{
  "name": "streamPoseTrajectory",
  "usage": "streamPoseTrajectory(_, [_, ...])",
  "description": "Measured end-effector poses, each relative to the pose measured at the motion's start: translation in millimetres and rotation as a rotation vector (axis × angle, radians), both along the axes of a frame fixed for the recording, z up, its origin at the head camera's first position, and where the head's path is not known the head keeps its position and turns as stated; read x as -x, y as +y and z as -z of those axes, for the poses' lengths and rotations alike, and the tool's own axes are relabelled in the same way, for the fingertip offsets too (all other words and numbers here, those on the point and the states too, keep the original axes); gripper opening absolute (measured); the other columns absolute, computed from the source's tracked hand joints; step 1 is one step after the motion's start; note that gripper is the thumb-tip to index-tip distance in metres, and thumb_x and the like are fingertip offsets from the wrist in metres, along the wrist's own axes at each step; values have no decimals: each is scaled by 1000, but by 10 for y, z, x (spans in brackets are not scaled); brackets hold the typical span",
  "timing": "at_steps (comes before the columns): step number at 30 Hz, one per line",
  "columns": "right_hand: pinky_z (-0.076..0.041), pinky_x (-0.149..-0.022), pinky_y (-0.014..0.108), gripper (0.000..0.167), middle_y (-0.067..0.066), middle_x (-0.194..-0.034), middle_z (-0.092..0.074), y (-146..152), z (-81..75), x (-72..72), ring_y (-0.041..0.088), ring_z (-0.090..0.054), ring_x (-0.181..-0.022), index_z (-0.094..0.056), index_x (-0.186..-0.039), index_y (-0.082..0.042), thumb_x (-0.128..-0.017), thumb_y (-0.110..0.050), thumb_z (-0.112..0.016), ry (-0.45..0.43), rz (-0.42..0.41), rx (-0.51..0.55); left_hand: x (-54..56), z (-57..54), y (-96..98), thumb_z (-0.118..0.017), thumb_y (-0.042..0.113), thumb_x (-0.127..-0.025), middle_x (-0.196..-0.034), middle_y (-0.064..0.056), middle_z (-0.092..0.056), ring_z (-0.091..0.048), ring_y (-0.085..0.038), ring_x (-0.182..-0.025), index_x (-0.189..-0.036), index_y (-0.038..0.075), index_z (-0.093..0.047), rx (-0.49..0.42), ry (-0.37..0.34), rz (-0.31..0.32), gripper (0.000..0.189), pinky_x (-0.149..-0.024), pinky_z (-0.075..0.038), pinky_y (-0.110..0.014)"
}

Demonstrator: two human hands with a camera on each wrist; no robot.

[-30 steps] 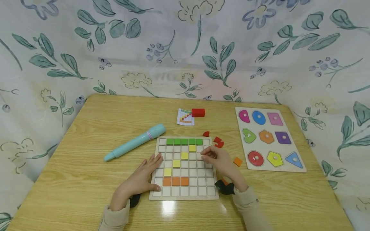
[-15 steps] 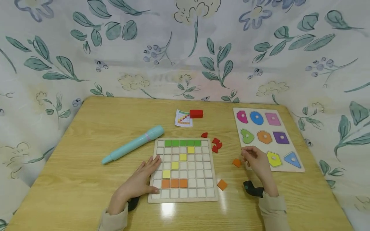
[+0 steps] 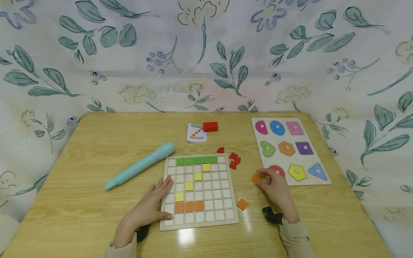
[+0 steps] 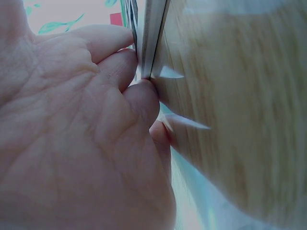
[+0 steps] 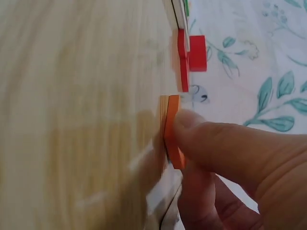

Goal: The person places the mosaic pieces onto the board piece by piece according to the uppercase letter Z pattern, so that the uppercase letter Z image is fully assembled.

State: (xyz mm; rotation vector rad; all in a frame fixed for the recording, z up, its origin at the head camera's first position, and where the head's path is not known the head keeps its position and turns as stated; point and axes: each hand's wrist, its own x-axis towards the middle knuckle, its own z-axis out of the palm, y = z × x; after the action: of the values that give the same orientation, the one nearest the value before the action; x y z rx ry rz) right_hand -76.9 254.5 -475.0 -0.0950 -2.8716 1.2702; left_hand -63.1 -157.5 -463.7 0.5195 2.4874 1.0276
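My left hand (image 3: 145,208) lies with fingers extended over the left edge of a wooden grid board (image 3: 222,214), its thumb near the lower left corner. On the board are a green tile row (image 3: 197,160), a diagonal of yellow tiles (image 3: 188,186) and a row of orange tiles (image 3: 189,206). To the right of the board, my right hand (image 3: 275,188) pinches a loose orange square tile (image 3: 256,178) at the table surface. In the right wrist view the thumb (image 5: 189,120) is on the tile's face, with the fingers by its edge.
Another orange tile (image 3: 242,204) lies right of the board, and several red quarter-circle pieces (image 3: 233,165) near its upper right corner. A pattern card (image 3: 196,133) touches a red block (image 3: 210,127) behind. A turquoise pen-shaped object (image 3: 140,165) lies left, a shape puzzle (image 3: 280,133) right.
My right hand has moved from above the board's right side out to the right, then down onto the loose orange tile. The left hand keeps its place on the board. The head view has shifted.
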Motion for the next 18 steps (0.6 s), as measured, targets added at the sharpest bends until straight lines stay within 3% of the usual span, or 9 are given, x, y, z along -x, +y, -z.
streamPoseTrajectory(3, [-51, -70, 18, 28, 13, -104, -69, -53, -11, -4, 18, -61, -83, -68, -110, -3, -82, 1, -72, 26, -12, -14, 1, -3, 1, -84, 22, -68, -162, -13, -14, -7, -39, -150, -153, 4, -24, 8, 0, -6, 105, -124, 4, -46])
streamPoseTrajectory(6, [-51, -71, 18, 27, 12, -101, -69, -137, -13, -11, 21, -62, -88, -69, -106, -2, -80, 5, -72, 67, -25, 3, 0, -6, -3, -84, 22, -68, -162, -13, -15, -7, -39, -150, -153, 4, -24, 6, -3, -6, 105, -123, 2, -52])
streamPoseTrajectory(9, [-51, -69, 15, 26, 13, -100, -68, -256, 3, -23, 18, -62, -86, -69, -105, -2, -81, 6, -72, 68, -11, 114, -4, -8, -7, -84, 23, -68, -162, -13, -15, -7, -39, -150, -153, 4, -24, 10, -4, -9, 105, -124, 2, -50])
streamPoseTrajectory(14, [-55, -70, 15, 21, 16, -105, -68, -575, 39, -76, 8, -64, -84, -67, -106, -2, -86, 0, -70, -21, 47, 370, -12, -23, -11, -84, 24, -68, -162, -13, -15, -8, -39, -150, -153, 4, -24, 15, 4, -11, 105, -123, 1, -52])
streamPoseTrajectory(18, [-54, -67, 17, 18, 11, -101, -69, -902, 32, -174, 11, -65, -81, -69, -100, -7, -84, 0, -71, -47, 12, 429, -6, -17, -16, -84, 25, -69, -162, -14, -15, -7, -40, -149, -153, 3, -24, -1, 13, -2, 105, -124, 2, -51])
